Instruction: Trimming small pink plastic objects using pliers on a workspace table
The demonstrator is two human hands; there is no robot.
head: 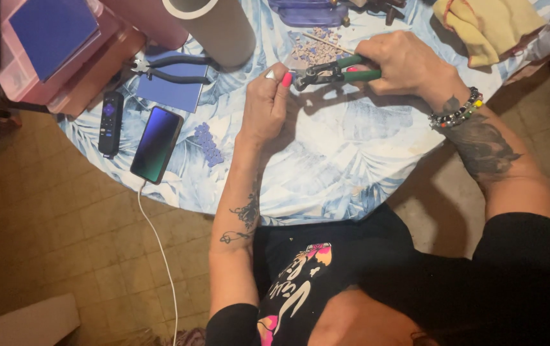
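Head cam looked straight down on our round desk [352, 160] with the blue leaf-print cloth. Our right hand [403, 61] was wrapped tight around the green-handled nippers [333, 72], jaws aimed toward 9 o'clock. Our left hand [267, 102] pinched something tiny right at those jaws, too small for us to make out. At 12 o'clock from the nippers sat a heap of pale tile chips [316, 43]. Way over at 9 o'clock lay black pliers [172, 69] on a blue sheet [169, 93], plus a phone [156, 144] and a remote [110, 123].
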